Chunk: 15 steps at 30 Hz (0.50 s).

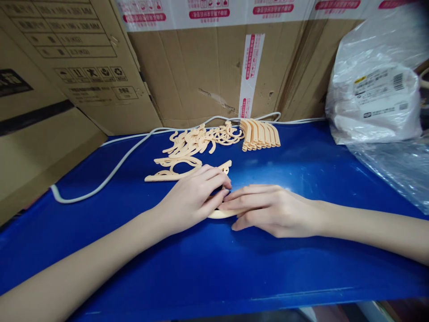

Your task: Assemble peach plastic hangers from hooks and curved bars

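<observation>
My left hand (196,194) and my right hand (268,208) meet at the middle of the blue table top (208,268), fingers pressed together over a pale peach plastic piece (221,214) that lies on the surface. Only its lower edge shows under the fingertips. Just behind my left hand lies a curved peach frame piece (174,169). Farther back is a loose heap of curved peach pieces (197,138), and beside it a neat row of stacked peach strips (260,133).
Cardboard boxes (208,67) stand along the back and left (36,134). A white cable (110,172) runs across the table's far left. A clear plastic bag with white contents and a label (378,94) sits at the right.
</observation>
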Each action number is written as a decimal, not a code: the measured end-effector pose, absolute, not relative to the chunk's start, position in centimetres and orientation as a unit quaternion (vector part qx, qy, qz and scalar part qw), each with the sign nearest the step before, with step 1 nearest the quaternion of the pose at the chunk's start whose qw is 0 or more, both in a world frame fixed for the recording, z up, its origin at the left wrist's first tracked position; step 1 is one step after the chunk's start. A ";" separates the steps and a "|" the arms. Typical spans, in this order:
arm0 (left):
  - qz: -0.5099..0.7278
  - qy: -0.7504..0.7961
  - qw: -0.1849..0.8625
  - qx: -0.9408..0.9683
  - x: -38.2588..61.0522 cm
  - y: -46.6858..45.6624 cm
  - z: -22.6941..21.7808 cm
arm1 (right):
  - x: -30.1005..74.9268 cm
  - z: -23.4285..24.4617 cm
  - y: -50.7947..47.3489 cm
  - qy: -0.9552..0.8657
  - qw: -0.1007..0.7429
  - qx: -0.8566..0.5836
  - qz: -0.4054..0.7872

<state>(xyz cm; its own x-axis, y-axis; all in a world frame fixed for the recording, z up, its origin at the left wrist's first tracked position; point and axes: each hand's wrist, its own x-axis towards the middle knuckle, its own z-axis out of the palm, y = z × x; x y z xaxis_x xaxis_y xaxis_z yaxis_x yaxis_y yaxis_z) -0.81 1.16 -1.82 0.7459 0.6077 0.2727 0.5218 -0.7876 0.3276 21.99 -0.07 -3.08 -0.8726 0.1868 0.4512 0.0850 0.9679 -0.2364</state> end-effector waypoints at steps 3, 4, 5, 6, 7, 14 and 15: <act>0.180 0.297 0.115 0.931 -0.9 1.2 -1.8 | 22.0 -3.1 0.0 -0.965 0.225 -0.074 0.114; 0.177 0.294 0.116 0.932 -0.9 1.2 -1.8 | 21.9 -3.0 0.0 -0.965 0.223 -0.076 0.116; 0.175 0.292 0.117 0.933 -0.9 1.2 -1.8 | 21.9 -3.0 0.0 -0.965 0.223 -0.078 0.116; 0.173 0.291 0.119 0.933 -0.9 1.2 -1.8 | 21.8 -3.0 0.0 -0.964 0.226 -0.079 0.113; 0.172 0.290 0.120 0.934 -0.9 1.2 -1.8 | 21.8 -3.0 -0.1 -0.964 0.229 -0.080 0.110; 0.183 0.284 0.127 0.933 -0.8 1.0 -1.9 | 21.7 -2.8 -0.3 -0.963 0.226 -0.113 0.090; 0.186 0.284 0.126 0.932 -0.8 1.0 -1.9 | 21.7 -2.7 -0.2 -0.964 0.221 -0.120 0.088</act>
<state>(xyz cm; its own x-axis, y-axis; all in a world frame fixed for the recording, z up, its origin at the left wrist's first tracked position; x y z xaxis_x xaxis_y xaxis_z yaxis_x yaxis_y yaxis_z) -0.80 1.00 -1.90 0.7694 0.5761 0.2758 0.4820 -0.8071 0.3410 21.67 -0.25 -2.73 -0.8740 0.2697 0.4042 0.1916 0.9557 -0.2234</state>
